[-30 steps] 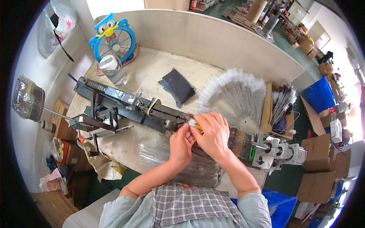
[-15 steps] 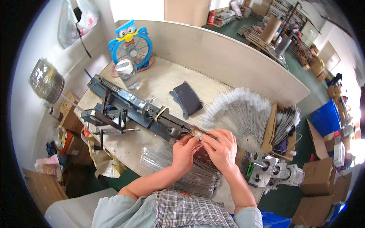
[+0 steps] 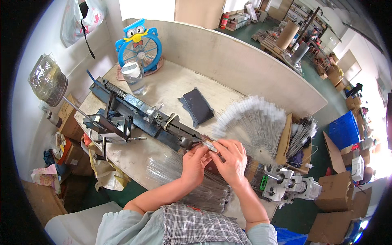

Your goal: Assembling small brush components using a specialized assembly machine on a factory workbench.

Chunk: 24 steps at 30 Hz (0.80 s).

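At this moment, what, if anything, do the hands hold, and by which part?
The right hand pinches a small whitish piece, seemingly near its right end. Whether the left hand holds anything cannot be told.

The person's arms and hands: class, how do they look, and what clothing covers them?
The left hand and right hand wear no gloves. Both forearms are bare below loose, pale grey-green sleeves. No watch shows; rings are too small to tell.

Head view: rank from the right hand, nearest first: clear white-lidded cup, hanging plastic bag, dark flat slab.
From the right hand:
1. Dark flat slab: ahead, left.
2. Clear white-lidded cup: farther left, by the blue fan.
3. Hanging plastic bag: far left corner.
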Each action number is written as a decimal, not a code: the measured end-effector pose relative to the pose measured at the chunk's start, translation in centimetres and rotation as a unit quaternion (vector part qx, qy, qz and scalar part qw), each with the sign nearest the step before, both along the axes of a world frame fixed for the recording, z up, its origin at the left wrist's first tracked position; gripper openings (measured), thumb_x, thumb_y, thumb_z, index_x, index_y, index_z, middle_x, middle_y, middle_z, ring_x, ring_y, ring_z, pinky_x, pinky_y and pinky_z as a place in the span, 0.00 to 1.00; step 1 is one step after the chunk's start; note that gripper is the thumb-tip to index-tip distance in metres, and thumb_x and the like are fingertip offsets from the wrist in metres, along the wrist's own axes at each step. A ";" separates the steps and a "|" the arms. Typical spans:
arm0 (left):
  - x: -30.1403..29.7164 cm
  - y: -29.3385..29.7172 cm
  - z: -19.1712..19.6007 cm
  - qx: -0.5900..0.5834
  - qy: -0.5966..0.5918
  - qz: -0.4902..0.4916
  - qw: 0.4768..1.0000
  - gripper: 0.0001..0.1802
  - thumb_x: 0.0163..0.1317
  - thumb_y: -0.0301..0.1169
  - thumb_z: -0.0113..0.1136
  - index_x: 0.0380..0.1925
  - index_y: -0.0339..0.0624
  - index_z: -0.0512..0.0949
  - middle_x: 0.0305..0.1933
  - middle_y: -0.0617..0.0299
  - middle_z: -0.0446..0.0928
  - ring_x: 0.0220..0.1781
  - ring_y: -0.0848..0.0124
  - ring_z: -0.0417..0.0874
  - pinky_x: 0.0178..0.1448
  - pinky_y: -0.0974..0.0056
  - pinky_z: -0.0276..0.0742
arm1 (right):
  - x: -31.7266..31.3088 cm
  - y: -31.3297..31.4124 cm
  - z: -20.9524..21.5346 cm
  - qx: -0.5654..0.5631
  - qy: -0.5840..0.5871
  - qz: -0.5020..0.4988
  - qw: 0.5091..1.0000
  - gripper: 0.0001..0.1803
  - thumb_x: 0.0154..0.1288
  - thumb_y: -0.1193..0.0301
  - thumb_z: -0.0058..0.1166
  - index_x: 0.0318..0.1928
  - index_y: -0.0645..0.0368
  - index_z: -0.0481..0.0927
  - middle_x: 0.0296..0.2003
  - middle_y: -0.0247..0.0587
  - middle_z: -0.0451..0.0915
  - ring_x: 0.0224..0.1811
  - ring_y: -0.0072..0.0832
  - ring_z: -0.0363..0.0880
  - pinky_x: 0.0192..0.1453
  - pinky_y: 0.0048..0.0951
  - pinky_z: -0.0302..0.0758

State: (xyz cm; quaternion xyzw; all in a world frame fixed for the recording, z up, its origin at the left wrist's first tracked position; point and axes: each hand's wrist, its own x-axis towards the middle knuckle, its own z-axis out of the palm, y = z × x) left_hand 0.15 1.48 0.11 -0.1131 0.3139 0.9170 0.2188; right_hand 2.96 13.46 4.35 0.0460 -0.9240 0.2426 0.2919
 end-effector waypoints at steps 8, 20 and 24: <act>0.1 0.4 1.1 -0.034 0.015 -0.008 0.999 0.04 0.62 0.25 0.55 0.36 0.39 0.75 0.37 0.64 0.78 0.39 0.74 0.80 0.46 0.68 0.74 | 0.5 0.5 0.0 0.040 0.005 -0.008 0.999 0.16 0.45 0.70 0.66 0.39 0.55 0.83 0.39 0.34 0.80 0.44 0.35 0.76 0.47 0.35 0.70; -0.2 -0.9 1.1 -0.018 -0.013 -0.041 0.999 0.23 0.69 0.49 0.40 0.44 0.38 0.72 0.42 0.59 0.77 0.45 0.67 0.79 0.51 0.62 0.74 | 1.6 0.7 1.4 0.048 -0.058 -0.052 0.996 0.13 0.47 0.68 0.65 0.37 0.55 0.83 0.31 0.32 0.80 0.41 0.33 0.76 0.46 0.34 0.69; 0.3 -1.1 1.1 -0.049 0.012 -0.060 0.997 0.33 0.69 0.57 0.32 0.49 0.38 0.70 0.48 0.55 0.76 0.48 0.65 0.78 0.53 0.62 0.73 | 2.6 1.4 1.3 0.056 -0.065 -0.026 0.996 0.09 0.50 0.70 0.62 0.34 0.55 0.82 0.28 0.33 0.79 0.39 0.33 0.75 0.44 0.35 0.69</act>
